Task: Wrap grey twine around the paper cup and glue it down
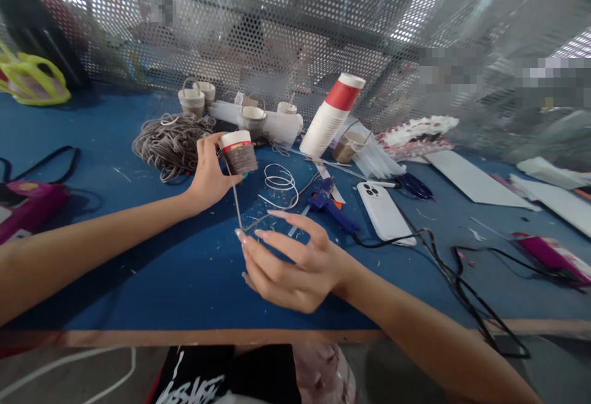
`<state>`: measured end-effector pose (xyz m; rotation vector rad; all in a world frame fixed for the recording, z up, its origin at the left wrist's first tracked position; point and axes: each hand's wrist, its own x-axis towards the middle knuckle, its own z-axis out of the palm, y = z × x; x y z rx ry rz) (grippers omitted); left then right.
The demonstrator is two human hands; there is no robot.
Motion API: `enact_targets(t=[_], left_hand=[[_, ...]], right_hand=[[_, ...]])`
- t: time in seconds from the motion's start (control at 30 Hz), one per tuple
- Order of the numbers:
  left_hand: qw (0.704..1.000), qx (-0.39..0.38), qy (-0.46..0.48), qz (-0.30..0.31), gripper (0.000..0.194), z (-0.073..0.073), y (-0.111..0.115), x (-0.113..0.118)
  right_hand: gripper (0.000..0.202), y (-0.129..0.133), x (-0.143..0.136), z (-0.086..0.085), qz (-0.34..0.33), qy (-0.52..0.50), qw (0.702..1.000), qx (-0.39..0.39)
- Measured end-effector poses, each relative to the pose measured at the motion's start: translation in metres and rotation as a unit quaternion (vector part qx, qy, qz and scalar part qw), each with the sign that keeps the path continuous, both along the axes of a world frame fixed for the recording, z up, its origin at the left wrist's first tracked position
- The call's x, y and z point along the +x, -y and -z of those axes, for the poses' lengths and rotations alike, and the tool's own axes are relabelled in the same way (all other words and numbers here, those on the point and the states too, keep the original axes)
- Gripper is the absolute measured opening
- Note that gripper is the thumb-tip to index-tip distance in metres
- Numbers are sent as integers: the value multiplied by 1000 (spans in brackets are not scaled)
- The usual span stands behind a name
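A small paper cup (pixel 239 153), white with a red band and wound with grey cord over its lower part, is tilted in the grip of my left hand (pixel 210 173). From the cup a length of grey cord (pixel 235 201) runs down to my right hand (pixel 295 262), where thumb and fingertip pinch it while the other fingers stretch out. Past that pinch, the cord trails back across the table. Behind my left wrist lies a big heap of grey cord (pixel 173 139). A blue glue gun (pixel 333 208) rests beyond my right fingers, near a coil of white cord (pixel 282 187).
A leaning stack of paper cups (pixel 323 124) stands at the back, beside cord-wrapped cups (pixel 351 145) and bundled glue sticks (pixel 376 151). On the right are a white phone (pixel 385 213), a magenta device (pixel 551 256) and black cables (pixel 443 268). A perforated metal screen (pixel 295 34) borders the table.
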<state>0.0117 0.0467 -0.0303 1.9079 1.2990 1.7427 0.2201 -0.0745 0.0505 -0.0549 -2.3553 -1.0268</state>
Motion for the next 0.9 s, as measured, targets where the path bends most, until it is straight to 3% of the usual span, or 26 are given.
enact_targets(t=[0.1,0.17,0.23,0.27,0.33,0.4,0.5,0.6,0.67,0.8,0.9], left_hand=[[1000,10,-9,3,87,-3,2,0],[999,27,-16,9,89,-6,5,1],[999,41,-17,14,91,-9,9,2],[999,47,-18,16,92,-11,10,3],[998,59,-21,21,92,-12,13,5],[997,73,-25,30,93,-13,15,6],[993,99,-25,51,95,-13,16,8],[991,118,-33,62,88,-13,15,8],[989,127,-44,56,85,-15,16,8],[988,129,-68,52,86,-18,18,7],[988,122,-67,65,86,-19,19,8]], right_hand=[[5,-8,9,-10,-38,-20,998,44],[11,-19,20,-20,-40,-35,999,11],[28,-29,36,-31,30,-110,989,-91],[39,-34,46,-36,118,-156,967,-164],[47,-42,69,-43,257,-209,891,-311],[59,-48,90,-43,382,-160,799,-437],[58,-53,106,-36,504,-64,701,-500],[37,-54,98,-29,568,4,644,-512],[29,-55,87,-27,591,24,639,-492],[21,-62,82,-31,573,-24,673,-467],[17,-65,88,-40,521,-109,653,-538]])
